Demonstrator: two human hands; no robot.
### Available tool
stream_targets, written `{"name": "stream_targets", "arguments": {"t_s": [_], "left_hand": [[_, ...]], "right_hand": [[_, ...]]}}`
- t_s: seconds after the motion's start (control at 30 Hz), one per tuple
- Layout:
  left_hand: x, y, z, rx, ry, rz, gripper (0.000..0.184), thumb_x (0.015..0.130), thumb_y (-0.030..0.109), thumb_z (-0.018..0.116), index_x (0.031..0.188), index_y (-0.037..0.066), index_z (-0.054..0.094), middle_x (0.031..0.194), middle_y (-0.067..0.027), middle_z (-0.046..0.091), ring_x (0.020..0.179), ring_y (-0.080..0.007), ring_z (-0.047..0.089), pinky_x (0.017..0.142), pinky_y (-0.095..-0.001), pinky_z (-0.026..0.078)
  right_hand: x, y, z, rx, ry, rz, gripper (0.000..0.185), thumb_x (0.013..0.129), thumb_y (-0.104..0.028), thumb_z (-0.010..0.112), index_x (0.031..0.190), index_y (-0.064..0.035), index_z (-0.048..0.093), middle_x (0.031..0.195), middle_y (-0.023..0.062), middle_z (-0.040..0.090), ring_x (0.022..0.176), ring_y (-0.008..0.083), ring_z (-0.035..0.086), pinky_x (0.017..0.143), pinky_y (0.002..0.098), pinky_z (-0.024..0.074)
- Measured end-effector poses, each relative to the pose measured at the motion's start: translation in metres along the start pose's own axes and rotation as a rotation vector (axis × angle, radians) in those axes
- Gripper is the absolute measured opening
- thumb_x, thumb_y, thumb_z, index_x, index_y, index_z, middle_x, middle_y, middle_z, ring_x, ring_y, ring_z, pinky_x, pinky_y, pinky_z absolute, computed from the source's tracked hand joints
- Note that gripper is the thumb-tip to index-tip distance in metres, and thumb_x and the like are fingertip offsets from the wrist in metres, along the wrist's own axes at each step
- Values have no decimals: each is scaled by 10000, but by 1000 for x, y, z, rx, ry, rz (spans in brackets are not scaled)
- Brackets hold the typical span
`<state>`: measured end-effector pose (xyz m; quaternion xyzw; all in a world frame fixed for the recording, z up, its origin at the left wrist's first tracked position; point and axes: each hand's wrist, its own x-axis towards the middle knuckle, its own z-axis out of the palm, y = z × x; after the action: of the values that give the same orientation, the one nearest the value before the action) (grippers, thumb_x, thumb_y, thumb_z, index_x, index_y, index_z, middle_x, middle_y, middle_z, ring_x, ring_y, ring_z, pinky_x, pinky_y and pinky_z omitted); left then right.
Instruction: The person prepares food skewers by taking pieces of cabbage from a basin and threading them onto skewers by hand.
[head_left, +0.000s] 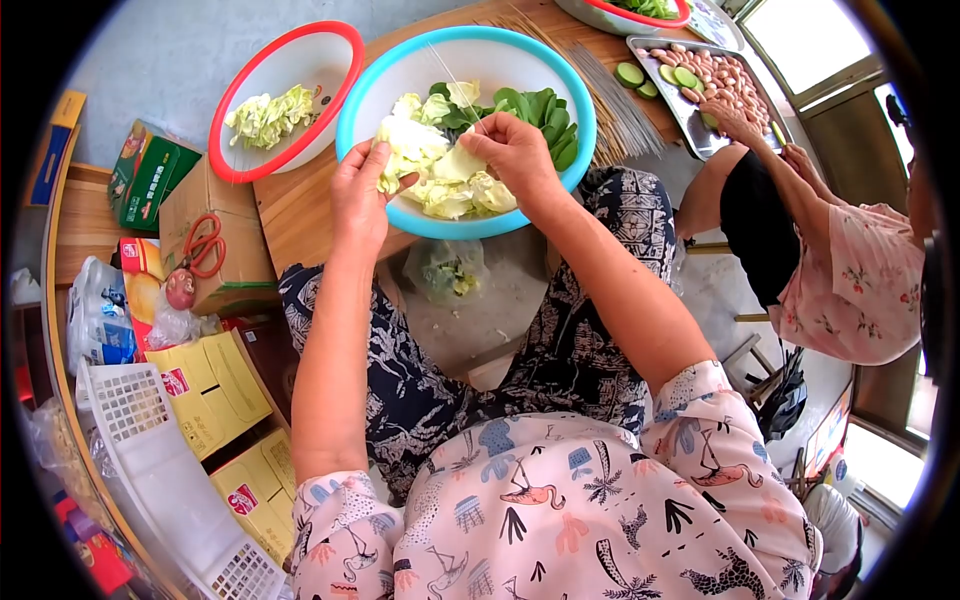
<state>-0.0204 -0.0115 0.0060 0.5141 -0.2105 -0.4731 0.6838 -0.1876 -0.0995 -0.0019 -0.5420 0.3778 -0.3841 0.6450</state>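
Note:
Over a blue-rimmed white basin (350, 95), my left hand (362, 185) is closed on a bunch of pale cabbage leaves (408, 150). Thumb and fingers of my right hand (515, 160) pinch a cabbage leaf (457, 163) just to the right of the bunch. A thin skewer (446, 68) slants from the basin's upper part down to my right fingers; its lower end is hidden. Beneath my hands lie more cabbage pieces (450, 198), with dark green leaves (545, 115) at the basin's right side.
A red-rimmed basin (232, 165) with cabbage stands left. Bamboo skewers (610, 125) and grey skewers (625, 100) lie right. Beyond, another person's hand (735, 122) reaches over a metal tray (700, 148) of sausage-like pieces and green slices. Red scissors (207, 245) rest by a carton (235, 225).

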Motion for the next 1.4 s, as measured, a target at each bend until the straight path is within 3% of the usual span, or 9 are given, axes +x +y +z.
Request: {"name": "stream_targets", "arguments": {"t_s": [0.17,0.33,0.37,0.57,0.63,0.87,1.03,1.17,1.4], "left_hand": [[2,8,-12,-66,-8,-46,253,894,194,574,1083,30,547,1005,-68,611,884,-176,611,730,-355,564],[-2,9,-8,26,-143,-136,276,902,226,565,1100,35,558,1008,-67,614,887,-169,612,699,-335,564],[-3,6,-7,37,-151,-152,280,900,230,568,1101,35,561,1004,-64,616,881,-165,612,681,-320,562],[-11,10,7,72,-282,-125,348,888,217,590,1177,34,524,1094,-69,573,914,-145,593,664,-278,548],[-12,7,11,327,-295,152,368,873,166,607,1199,29,505,1125,-81,549,922,-136,581,694,-262,536],[-1,1,1,346,-176,144,305,852,99,621,1130,-3,549,995,-66,596,862,-111,579,711,-241,508],[-1,0,5,670,86,558,103,810,97,670,859,10,644,798,-25,612,701,-99,582,634,-222,467],[-11,2,16,867,66,764,106,802,103,675,859,21,641,768,-28,612,672,-107,556,634,-234,449],[-17,3,24,1254,-16,1082,145,716,35,668,855,68,643,746,-45,556,726,-217,546,665,-331,430]], "right_hand": [[0,0,-2,-260,65,-192,217,808,-178,677,907,4,611,794,20,599,669,68,532,595,222,440],[-7,-9,2,65,-207,167,300,821,-250,673,982,-6,607,788,5,572,594,49,456,527,202,382],[-11,-14,8,91,-237,193,257,845,-235,654,999,-37,598,714,-37,519,512,34,361,456,190,272],[-8,-4,6,170,-259,245,156,837,-160,643,925,-39,600,675,-32,519,495,31,374,439,188,273],[-5,-3,4,229,-222,277,128,834,-134,638,907,-39,596,671,-26,525,491,31,384,433,187,276],[-8,-8,6,237,-224,285,78,837,-130,634,845,-71,583,683,-35,515,491,24,355,433,179,255],[-9,-5,8,207,-215,230,84,833,-133,637,841,-72,579,687,-28,525,494,30,364,435,188,265],[-10,2,10,137,-204,180,86,820,-104,629,847,-35,585,692,-17,542,536,41,437,463,192,334],[-12,-2,13,174,-172,181,83,816,-96,626,839,-40,569,676,-14,527,522,46,436,453,197,332]]}}
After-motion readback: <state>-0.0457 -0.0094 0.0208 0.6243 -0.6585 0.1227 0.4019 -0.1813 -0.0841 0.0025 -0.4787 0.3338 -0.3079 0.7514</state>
